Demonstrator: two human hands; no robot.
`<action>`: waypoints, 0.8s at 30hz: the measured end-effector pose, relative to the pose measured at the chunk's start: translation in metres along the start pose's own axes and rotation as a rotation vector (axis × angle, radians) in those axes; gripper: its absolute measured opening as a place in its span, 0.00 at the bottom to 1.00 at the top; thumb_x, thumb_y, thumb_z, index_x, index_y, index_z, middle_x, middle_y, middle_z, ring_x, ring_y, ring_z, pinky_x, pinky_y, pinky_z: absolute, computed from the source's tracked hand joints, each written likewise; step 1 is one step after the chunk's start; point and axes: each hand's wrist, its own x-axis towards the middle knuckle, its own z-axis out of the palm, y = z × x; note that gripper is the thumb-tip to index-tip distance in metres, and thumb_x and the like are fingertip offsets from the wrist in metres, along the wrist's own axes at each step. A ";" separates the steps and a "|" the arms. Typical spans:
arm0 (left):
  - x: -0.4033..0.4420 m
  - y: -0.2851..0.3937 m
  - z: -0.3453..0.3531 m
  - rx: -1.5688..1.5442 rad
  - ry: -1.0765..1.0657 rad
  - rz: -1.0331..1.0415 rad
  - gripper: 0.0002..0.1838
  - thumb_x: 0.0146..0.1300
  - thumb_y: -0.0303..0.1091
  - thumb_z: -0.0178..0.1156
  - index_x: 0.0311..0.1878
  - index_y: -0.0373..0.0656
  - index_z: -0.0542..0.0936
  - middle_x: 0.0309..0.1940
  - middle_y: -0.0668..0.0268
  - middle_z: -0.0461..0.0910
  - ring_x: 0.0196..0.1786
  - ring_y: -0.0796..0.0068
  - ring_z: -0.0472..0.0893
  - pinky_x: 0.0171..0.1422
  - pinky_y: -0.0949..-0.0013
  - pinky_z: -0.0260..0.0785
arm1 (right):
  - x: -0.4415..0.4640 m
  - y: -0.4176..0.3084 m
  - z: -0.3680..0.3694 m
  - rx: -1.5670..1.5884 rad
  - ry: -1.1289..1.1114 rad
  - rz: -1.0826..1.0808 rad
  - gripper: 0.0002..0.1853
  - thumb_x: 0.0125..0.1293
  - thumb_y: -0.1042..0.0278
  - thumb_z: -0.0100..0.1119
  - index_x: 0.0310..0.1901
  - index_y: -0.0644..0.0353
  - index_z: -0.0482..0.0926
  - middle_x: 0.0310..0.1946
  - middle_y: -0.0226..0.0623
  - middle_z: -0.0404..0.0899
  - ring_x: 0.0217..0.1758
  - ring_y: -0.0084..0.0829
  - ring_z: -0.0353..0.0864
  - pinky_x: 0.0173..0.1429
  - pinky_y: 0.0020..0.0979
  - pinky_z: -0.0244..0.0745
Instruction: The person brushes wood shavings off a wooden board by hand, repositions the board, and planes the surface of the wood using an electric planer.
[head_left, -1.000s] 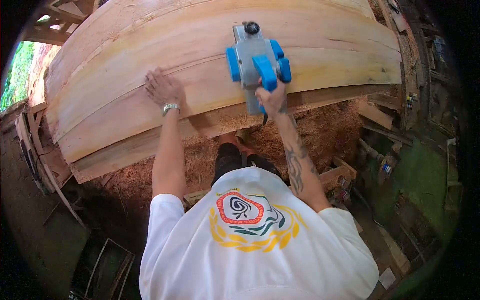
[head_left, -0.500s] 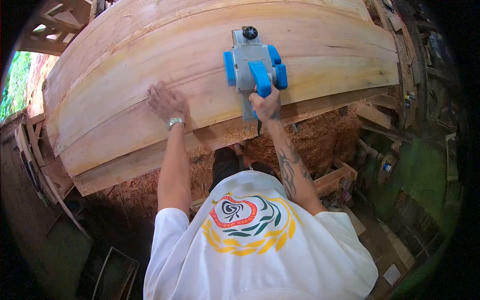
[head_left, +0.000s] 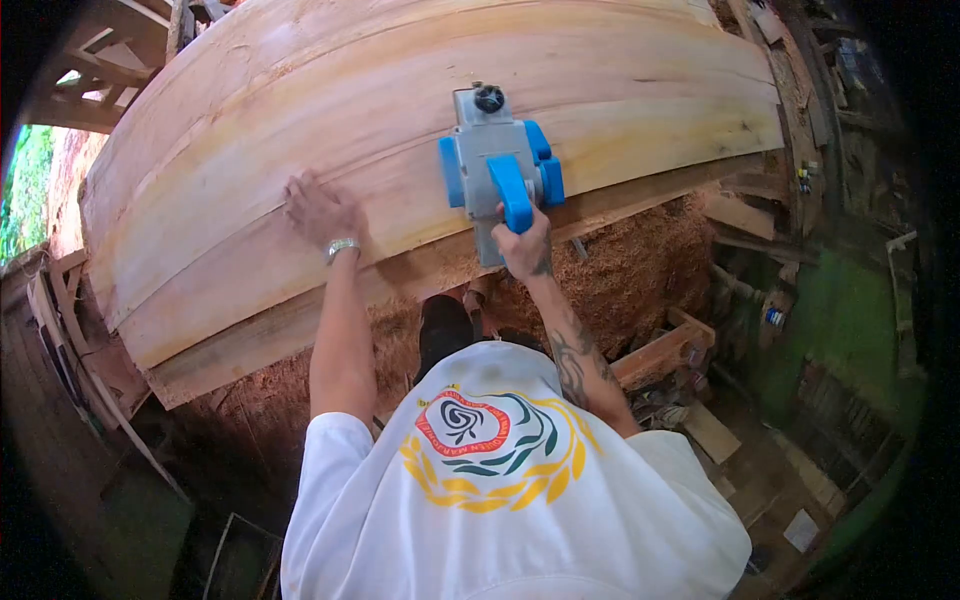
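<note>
Lettering [head_left: 500, 428] in which "QUEEN" can be read is printed on the white shirt [head_left: 520, 545]. The blue-and-grey planer [head_left: 478, 145] is set on pale planks [head_left: 240, 175] at their near edge, its handle [head_left: 510, 190] gripped by curled fingers of the right hand [head_left: 526, 245]; the blurred left hand [head_left: 322, 212] is laid there, fingers slightly spread.

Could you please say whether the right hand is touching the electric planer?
Touching: the head view shows the right hand gripping the electric planer by its blue handle.

The planer [head_left: 476, 150] hides its own underside, and the view's top edge cuts off the wooden board [head_left: 370, 110].
</note>
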 end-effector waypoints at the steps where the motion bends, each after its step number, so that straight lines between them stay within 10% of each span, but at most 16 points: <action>1: -0.001 0.000 0.001 0.008 0.010 -0.001 0.34 0.64 0.47 0.57 0.75 0.52 0.71 0.80 0.53 0.63 0.84 0.50 0.56 0.86 0.40 0.44 | -0.002 0.001 0.000 0.020 -0.001 0.025 0.13 0.53 0.67 0.63 0.38 0.65 0.81 0.28 0.40 0.82 0.33 0.34 0.81 0.43 0.39 0.76; 13: 0.001 0.005 -0.001 -0.011 0.025 0.025 0.33 0.65 0.46 0.57 0.75 0.52 0.71 0.80 0.49 0.64 0.84 0.48 0.57 0.85 0.38 0.46 | 0.083 -0.044 0.043 -0.111 0.026 -0.151 0.09 0.51 0.68 0.64 0.34 0.62 0.79 0.23 0.36 0.80 0.22 0.28 0.78 0.29 0.35 0.73; 24: 0.000 0.001 0.001 -0.016 0.020 0.004 0.32 0.66 0.46 0.56 0.74 0.52 0.72 0.79 0.52 0.64 0.84 0.49 0.57 0.86 0.40 0.45 | -0.008 -0.017 0.004 -0.084 -0.003 -0.098 0.13 0.54 0.70 0.65 0.41 0.64 0.82 0.31 0.34 0.82 0.34 0.27 0.80 0.42 0.33 0.76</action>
